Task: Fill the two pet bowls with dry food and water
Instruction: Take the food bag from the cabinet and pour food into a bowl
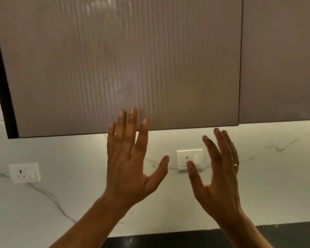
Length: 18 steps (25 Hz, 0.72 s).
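Observation:
No pet bowls, food or water show in the head view. My left hand is raised with fingers spread, its fingertips overlapping the lower edge of a ribbed taupe wall cabinet door. My right hand is held up beside it, fingers apart, just below that door's bottom edge, with a gold ring on one finger. Both hands hold nothing. The cabinet door is closed.
A second, smooth cabinet door hangs to the right. Below runs a white marble backsplash with two white wall sockets. A strip of dark countertop shows at the bottom edge.

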Tool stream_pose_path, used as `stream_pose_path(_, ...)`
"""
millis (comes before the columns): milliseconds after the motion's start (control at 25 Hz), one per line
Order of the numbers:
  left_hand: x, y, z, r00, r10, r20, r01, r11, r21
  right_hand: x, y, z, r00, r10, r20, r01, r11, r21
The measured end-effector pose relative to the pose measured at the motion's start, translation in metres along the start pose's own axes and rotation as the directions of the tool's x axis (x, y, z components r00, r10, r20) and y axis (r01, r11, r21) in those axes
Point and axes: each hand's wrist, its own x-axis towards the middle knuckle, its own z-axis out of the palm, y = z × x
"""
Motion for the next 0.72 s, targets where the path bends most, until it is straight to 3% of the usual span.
stream_pose_path(200, 0.04, -0.013, 0.012, 0.983, 0.136, 0.124, -0.167, 0.94, 0.297, 0.013, -0.007, -0.012, 0.997, 0.015, -0.076, -0.013, 1.0, 0.019)
stream_pose_path(320, 0.053, -0.012, 0.022, 0.984, 0.133, 0.116, -0.168, 0.902, 0.398, 0.015, -0.009, -0.018, 0.993, 0.056, -0.101, -0.049, 0.997, 0.064)
stream_pose_path(560, 0.056, -0.009, 0.022, 0.984, 0.177, 0.037, -0.179, 0.922, 0.343, 0.036, -0.007, -0.035, 0.943, 0.246, -0.224, -0.163, 0.929, 0.333)
stream_pose_path(720, 0.054, -0.006, 0.01, 0.975, 0.218, 0.047, -0.222, 0.926, 0.307, 0.074, -0.021, -0.051, 0.878, 0.468, -0.1, -0.312, 0.717, 0.623)
